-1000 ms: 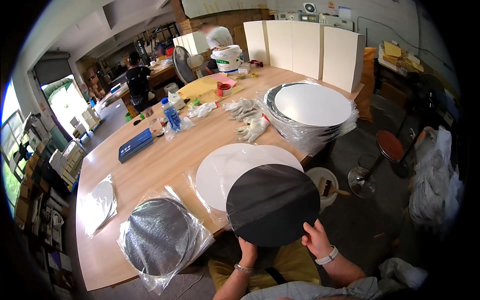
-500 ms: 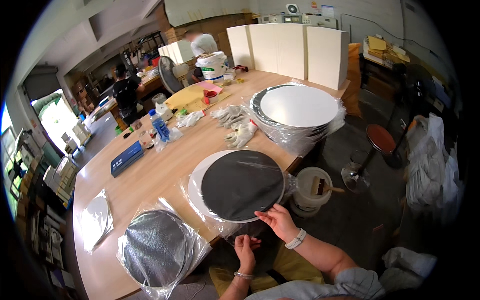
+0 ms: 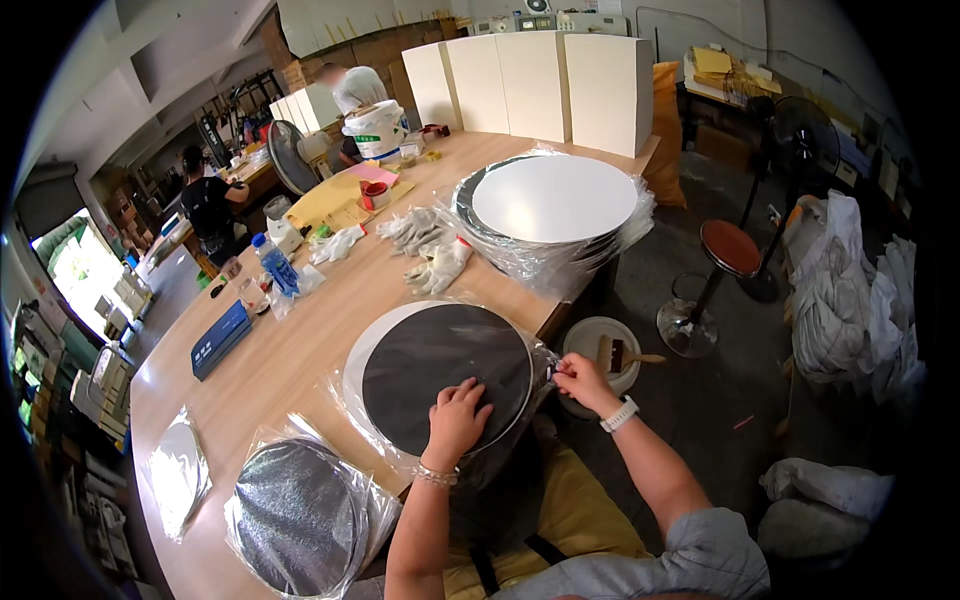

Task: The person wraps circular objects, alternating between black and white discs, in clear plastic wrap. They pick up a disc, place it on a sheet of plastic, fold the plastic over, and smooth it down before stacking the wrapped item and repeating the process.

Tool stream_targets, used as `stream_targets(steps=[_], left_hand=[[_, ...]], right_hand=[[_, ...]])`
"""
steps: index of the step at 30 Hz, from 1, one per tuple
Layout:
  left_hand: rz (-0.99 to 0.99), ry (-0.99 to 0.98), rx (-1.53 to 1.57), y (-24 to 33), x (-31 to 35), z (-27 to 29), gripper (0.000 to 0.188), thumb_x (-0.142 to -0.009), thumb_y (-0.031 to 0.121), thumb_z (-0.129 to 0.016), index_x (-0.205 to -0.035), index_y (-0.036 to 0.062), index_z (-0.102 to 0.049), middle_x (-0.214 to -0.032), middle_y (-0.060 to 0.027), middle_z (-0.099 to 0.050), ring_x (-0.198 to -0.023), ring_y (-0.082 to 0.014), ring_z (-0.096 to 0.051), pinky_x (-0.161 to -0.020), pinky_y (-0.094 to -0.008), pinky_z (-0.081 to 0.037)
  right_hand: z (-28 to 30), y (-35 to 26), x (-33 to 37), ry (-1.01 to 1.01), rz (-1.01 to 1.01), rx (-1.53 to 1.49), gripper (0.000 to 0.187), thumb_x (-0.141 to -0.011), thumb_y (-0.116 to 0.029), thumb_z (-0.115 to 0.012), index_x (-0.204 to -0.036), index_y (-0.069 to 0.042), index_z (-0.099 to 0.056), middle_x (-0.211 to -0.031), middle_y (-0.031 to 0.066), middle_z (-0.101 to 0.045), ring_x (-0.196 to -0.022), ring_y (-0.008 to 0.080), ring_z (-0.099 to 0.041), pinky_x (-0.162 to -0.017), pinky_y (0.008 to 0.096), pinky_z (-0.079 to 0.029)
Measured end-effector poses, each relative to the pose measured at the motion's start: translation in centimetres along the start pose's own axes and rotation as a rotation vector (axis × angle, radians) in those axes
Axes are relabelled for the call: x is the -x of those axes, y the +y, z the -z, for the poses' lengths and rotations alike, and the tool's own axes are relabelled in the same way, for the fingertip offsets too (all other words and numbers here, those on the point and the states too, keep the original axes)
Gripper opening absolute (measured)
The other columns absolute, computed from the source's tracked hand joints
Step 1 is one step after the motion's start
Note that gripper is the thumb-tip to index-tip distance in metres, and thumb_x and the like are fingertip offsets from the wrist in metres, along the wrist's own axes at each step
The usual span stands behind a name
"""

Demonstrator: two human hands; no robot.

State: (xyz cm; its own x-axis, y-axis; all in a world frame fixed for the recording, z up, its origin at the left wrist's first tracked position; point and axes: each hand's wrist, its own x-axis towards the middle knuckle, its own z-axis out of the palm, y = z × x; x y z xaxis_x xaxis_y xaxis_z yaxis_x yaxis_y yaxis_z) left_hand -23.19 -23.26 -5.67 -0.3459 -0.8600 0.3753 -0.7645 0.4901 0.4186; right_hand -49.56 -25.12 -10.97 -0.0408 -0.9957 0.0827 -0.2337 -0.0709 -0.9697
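Observation:
A black round sheet (image 3: 430, 355) lies near the table's front edge, over a white disc (image 3: 358, 350) whose rim shows at its left. Transparent plastic film spreads around both. My left hand (image 3: 460, 415) rests flat on the black sheet, fingers apart, with nothing held. Just past the sheet's right edge, my right hand (image 3: 588, 384) pinches the plastic film (image 3: 541, 366) between thumb and fingers. To the left, a silver foil-faced disc (image 3: 298, 512) sits in loose film.
A film-wrapped stack of white-topped discs (image 3: 555, 198) stands at the far right of the table (image 3: 290, 370). Work gloves (image 3: 440, 268), a blue box (image 3: 220, 340) and a bottle (image 3: 275, 265) lie farther back. Below the right edge is a bucket (image 3: 590, 335) with a brush (image 3: 625, 357).
My left hand has come up from below the table edge onto the black sheet. My right hand has left the sheet's front edge, moved right and taken hold of the film.

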Motion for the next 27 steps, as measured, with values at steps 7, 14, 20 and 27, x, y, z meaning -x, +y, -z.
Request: stream_targets(steps=[7, 14, 20, 27], left_hand=[[0.065, -0.175, -0.161, 0.5, -0.2, -0.6, 0.045, -0.082, 0.032, -0.061, -0.123, 0.0143, -0.054, -0.135, 0.0006, -0.045, -0.119, -0.0254, -0.042, -0.095, -0.0441, -0.036], [-0.043, -0.178, -0.260, 2.3, 3.1, 1.4, 0.055, -0.081, 0.038, -0.063, -0.125, 0.0089, -0.050, -0.141, -0.0116, -0.036, -0.128, -0.0339, -0.033, -0.102, -0.0508, -0.028], [0.004, -0.288, -0.300, 3.2, 10.4, 4.0, 0.063, -0.073, 0.037, -0.071, -0.125, 0.0089, -0.050, -0.140, -0.0124, -0.037, -0.129, -0.0338, -0.032, -0.100, -0.0534, -0.029], [-0.012, 0.058, -0.267, 0.6, 14.9, 3.8, 0.034, -0.070, 0.013, -0.073, -0.102, 0.0087, -0.062, -0.118, -0.0089, -0.056, -0.107, -0.0294, -0.054, -0.084, -0.0434, -0.046]], right_hand=[[3.3, -1.0, 2.7, 0.166, 0.440, 0.318, 0.030, -0.077, -0.004, -0.067, -0.103, -0.004, -0.052, -0.095, 0.0110, -0.059, -0.084, 0.0206, -0.059, -0.074, 0.0327, -0.048], [1.2, -6.1, 1.3, -0.089, 0.789, 0.707, 0.023, -0.070, -0.010, -0.068, -0.092, -0.012, -0.064, -0.104, 0.0009, -0.056, -0.102, 0.0215, -0.050, -0.087, 0.0363, -0.041], [3.2, -4.0, -0.2, -0.204, 0.833, 0.387, 0.030, -0.068, 0.000, -0.060, -0.096, -0.009, -0.066, -0.099, 0.0005, -0.061, -0.098, 0.0207, -0.053, -0.088, 0.0358, -0.042], [5.3, -3.2, -0.6, -0.249, 0.895, 0.507, 0.031, -0.067, -0.005, -0.069, -0.098, -0.008, -0.065, -0.100, 0.0019, -0.062, -0.099, 0.0232, -0.051, -0.087, 0.0350, -0.043]])
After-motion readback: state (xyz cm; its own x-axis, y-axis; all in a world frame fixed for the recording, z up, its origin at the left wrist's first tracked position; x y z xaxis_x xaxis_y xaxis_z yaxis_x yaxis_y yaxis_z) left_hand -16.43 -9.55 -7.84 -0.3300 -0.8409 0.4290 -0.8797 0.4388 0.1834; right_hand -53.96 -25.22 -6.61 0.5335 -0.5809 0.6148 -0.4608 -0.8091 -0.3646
